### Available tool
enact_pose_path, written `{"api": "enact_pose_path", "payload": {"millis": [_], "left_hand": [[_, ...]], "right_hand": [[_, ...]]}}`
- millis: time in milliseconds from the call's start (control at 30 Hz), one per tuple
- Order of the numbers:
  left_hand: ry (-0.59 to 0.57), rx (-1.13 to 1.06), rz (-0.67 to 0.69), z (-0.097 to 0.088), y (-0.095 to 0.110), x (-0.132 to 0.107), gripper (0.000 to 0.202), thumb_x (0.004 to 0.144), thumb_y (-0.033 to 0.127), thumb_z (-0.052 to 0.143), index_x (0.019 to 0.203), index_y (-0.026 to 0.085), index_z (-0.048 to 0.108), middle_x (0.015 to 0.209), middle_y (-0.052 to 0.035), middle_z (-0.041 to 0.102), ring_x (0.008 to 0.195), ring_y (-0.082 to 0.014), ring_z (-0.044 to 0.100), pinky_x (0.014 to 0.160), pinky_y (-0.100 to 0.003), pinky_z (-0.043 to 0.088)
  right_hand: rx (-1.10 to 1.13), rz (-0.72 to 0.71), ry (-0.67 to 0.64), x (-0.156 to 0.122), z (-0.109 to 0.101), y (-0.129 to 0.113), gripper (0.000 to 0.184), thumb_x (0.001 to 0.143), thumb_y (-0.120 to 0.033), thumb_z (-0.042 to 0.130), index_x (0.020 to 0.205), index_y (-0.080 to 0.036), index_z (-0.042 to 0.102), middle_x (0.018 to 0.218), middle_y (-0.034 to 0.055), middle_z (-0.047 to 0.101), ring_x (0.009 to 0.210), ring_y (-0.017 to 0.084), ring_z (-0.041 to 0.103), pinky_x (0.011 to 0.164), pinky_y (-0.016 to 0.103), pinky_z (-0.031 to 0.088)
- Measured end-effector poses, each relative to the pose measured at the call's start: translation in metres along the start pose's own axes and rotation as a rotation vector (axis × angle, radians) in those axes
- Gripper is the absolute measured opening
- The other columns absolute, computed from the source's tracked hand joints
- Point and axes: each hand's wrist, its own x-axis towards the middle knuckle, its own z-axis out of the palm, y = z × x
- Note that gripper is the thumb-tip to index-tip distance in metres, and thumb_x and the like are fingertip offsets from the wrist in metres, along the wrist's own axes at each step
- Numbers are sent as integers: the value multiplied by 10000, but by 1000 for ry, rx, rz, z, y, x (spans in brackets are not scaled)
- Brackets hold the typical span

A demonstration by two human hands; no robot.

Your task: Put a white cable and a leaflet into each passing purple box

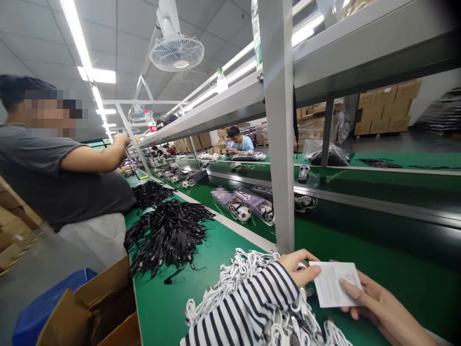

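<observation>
My right hand (374, 299) grips a small white printed leaflet (329, 288), thumb on its face and fingers beneath. At the leaflet's upper left corner, the thumb and index finger of my left hand (297, 268) close on the edge; its other fingers are partly hidden. A black-and-white striped sleeve covers my left forearm. Under that arm lies a heap of white coiled cables (288, 329) on the green bench (165, 307). Farther left are piles of black straps or cords (169, 235).
A grey post (283, 144) rises close beyond my left hand. Open boxes with football-patterned items (240, 211) sit on the green conveyor (360, 250). At left stands a co-worker (68, 168), near a cardboard box (86, 307) and blue crate (50, 302). Another person (241, 142) sits across.
</observation>
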Motion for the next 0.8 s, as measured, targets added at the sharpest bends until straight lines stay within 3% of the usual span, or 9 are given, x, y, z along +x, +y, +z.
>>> {"api": "enact_pose_path", "payload": {"millis": [133,200,300,467,567,700,800], "left_hand": [[4,-1,24,0,1,0,455,821,555,455,1127,238,571,887,-8,634,683,-113,538,614,-214,430],[5,-37,18,0,1,0,493,826,569,441,1168,229,539,890,-21,647,666,-113,553,602,-214,441],[-22,-65,6,0,-1,-1,523,828,572,443,1197,207,509,921,-41,664,692,-121,587,626,-223,466],[-278,-3,171,2,-7,-6,394,831,478,510,1125,222,570,939,-5,684,842,-120,610,797,-235,462],[-397,23,251,1,-9,-6,335,820,404,540,1096,225,601,967,-6,674,878,-127,610,821,-230,456],[-531,2,286,-5,-11,-3,408,719,279,618,1121,218,595,1068,-21,624,881,-154,617,829,-262,470],[-621,-53,357,-9,-13,0,503,652,199,627,1153,226,586,1141,-29,553,893,-168,623,911,-303,440]], "right_hand": [[180,89,-46,-3,-2,-2,457,683,-439,711,1069,-209,631,814,50,690,765,236,638,695,309,525],[246,106,-35,-3,-4,-2,482,679,-414,725,1105,-216,618,944,62,695,901,267,634,813,344,518],[278,86,14,-1,-6,-1,508,670,-396,744,1117,-192,616,1027,75,683,1001,287,607,873,365,508],[282,-33,183,4,1,3,481,672,-447,725,1033,-141,637,995,95,692,974,288,623,841,372,535],[276,-112,260,7,0,4,468,677,-462,719,1005,-140,631,987,90,692,963,273,629,852,366,530],[229,-150,345,20,-21,-5,429,706,-420,713,1028,-155,614,1012,72,685,1005,229,614,935,317,471],[31,-235,502,48,-46,-27,404,749,-413,659,1044,-145,599,1057,80,669,1019,222,606,919,300,471]]}}
